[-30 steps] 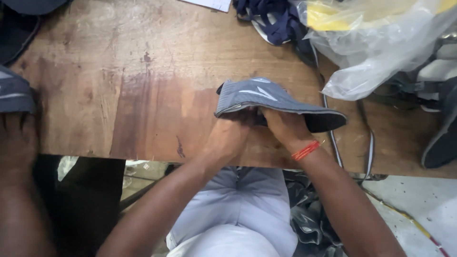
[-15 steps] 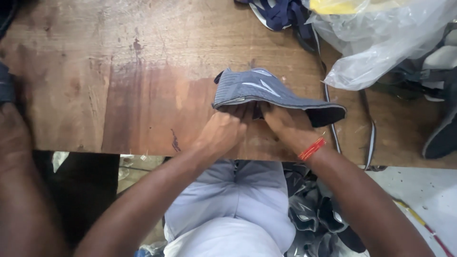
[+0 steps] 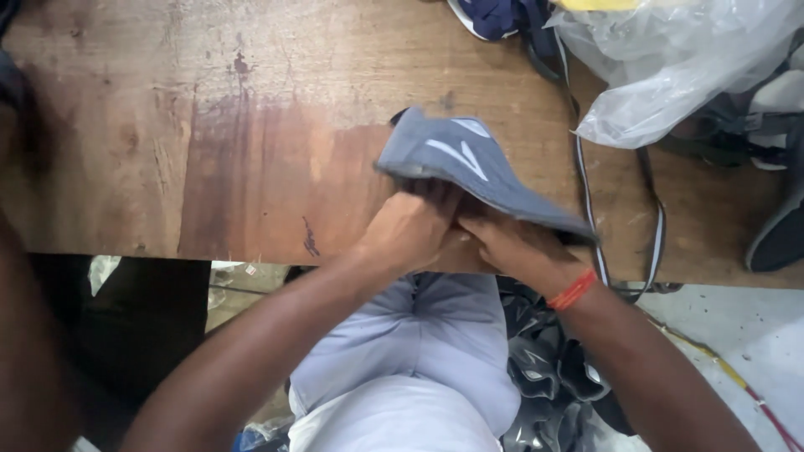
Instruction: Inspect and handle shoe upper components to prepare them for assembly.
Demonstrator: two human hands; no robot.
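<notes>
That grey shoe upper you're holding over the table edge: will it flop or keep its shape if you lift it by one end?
The grey shoe upper looks like soft fabric with no sole showing, so it would probably sag from one end. It drapes over the left hand and right hand, which suggests it is light. Its woven-looking surface seems unlikely to slip.

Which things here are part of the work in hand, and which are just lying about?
In hand:
- grey shoe upper, held by both
- left hand
- right hand
- wooden table under them

Lying about:
- clear plastic bag
- dark straps
- navy shoe pieces
- dark shoe at the right edge
</notes>
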